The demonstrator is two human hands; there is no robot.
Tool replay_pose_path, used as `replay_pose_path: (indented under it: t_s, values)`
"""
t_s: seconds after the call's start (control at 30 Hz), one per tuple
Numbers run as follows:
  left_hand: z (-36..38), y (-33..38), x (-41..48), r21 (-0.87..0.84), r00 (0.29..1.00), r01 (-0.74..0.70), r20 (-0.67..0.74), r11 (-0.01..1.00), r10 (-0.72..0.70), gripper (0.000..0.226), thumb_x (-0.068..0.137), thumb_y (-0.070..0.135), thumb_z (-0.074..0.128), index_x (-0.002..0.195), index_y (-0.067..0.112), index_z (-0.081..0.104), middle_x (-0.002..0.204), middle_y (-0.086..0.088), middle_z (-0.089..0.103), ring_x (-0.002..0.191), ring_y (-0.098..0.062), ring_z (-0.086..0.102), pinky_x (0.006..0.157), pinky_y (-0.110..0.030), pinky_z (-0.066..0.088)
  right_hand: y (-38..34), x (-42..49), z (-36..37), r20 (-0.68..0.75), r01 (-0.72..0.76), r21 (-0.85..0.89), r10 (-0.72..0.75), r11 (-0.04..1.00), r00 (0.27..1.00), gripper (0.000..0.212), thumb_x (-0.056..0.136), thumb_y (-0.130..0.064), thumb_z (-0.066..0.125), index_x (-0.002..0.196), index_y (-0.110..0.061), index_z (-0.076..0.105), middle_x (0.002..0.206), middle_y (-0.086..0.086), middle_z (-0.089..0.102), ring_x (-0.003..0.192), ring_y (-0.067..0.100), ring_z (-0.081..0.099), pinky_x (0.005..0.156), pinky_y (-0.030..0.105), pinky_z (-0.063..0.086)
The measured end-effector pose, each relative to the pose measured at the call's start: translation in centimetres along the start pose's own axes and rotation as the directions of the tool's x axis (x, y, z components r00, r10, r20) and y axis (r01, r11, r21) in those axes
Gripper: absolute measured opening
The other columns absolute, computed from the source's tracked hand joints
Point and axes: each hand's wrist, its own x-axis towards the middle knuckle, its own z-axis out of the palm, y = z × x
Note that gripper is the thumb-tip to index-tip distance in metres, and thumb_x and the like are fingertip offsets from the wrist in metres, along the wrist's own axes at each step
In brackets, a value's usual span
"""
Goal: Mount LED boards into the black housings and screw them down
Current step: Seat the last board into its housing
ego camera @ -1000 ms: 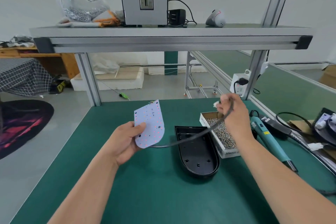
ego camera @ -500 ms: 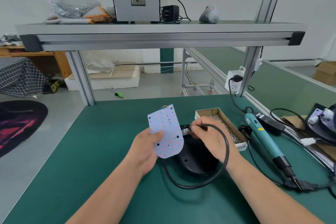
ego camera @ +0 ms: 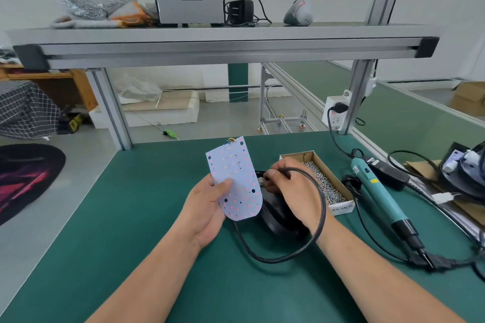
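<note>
Since a second ago the right hand (ego camera: 294,191) has come down from above the box of screws (ego camera: 296,156) to the middle of the frame, over the black housing (ego camera: 275,214). The LED board (ego camera: 235,178) has shifted right and now covers the housing's left edge. The black cable (ego camera: 319,207), earlier stretched out, now loops around the right wrist.

The green desk (ego camera: 131,217) carries the housing at centre, the screw box just right of it, and a teal electric screwdriver (ego camera: 378,194) further right. A grey shelf (ego camera: 210,42) spans the top. Behind are grey floor (ego camera: 231,120), a dark rug (ego camera: 26,178) at the left edge, and a white socket (ego camera: 334,113) on the right post.

The left hand (ego camera: 207,207) holds the board upright, thumb on its face and fingers curled behind. The right fingers (ego camera: 273,173) are curled tight, pinching the cable's white end above the housing.
</note>
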Motion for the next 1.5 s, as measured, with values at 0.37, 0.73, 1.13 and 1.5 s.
replay_pose_path:
  t_s: [0.37,0.73,1.13,1.5]
  values:
    - [-0.5,0.0,0.1,-0.065,0.997,0.02,0.077,0.998,-0.015,0.042,0.104,0.012,0.057,0.146,0.008,0.059,0.143,-0.017,0.066,0.126,-0.035,0.068,0.094,-0.047,0.06,0.5,0.0,0.4,0.022,-0.04,0.018,0.04,0.999,0.999,0.01,0.102,-0.006,0.061,0.098,-0.012,0.069,0.089,0.012,0.079,0.086,0.031,0.078,0.091,0.055,0.061]
    - [-0.2,0.1,-0.1,-0.065,0.982,-0.021,0.186,0.998,0.033,0.05,0.098,0.017,0.066,0.146,0.006,0.059,0.148,-0.02,0.062,0.132,-0.037,0.063,0.103,-0.048,0.057,-1.0,0.4,-0.9,0.039,0.105,-0.301,-0.098,0.948,0.994,0.009,0.092,-0.024,0.068,0.094,-0.033,0.069,0.084,-0.011,0.075,0.08,0.006,0.07,0.076,0.027,0.052]
    - [-0.3,-0.3,0.0,-0.112,0.984,-0.013,0.174,0.994,0.033,0.05,0.096,0.016,0.068,0.144,0.004,0.06,0.143,-0.022,0.064,0.12,-0.036,0.069,0.093,-0.046,0.059,-2.0,-1.3,0.5,0.083,0.215,-0.367,-0.198,0.905,0.977,0.007,0.095,-0.024,0.066,0.096,-0.031,0.067,0.09,-0.014,0.071,0.086,0.002,0.065,0.067,0.018,0.045]
    - [-0.4,-0.3,0.0,-0.083,0.988,-0.015,0.151,0.996,0.027,0.053,0.096,0.018,0.067,0.145,0.001,0.059,0.146,-0.023,0.062,0.126,-0.038,0.066,0.098,-0.045,0.058,-1.8,-1.2,0.4,0.092,0.134,-0.359,-0.108,0.924,0.99,0.009,0.088,-0.022,0.075,0.083,-0.025,0.067,0.079,-0.009,0.071,0.074,0.008,0.063,0.064,0.027,0.048]
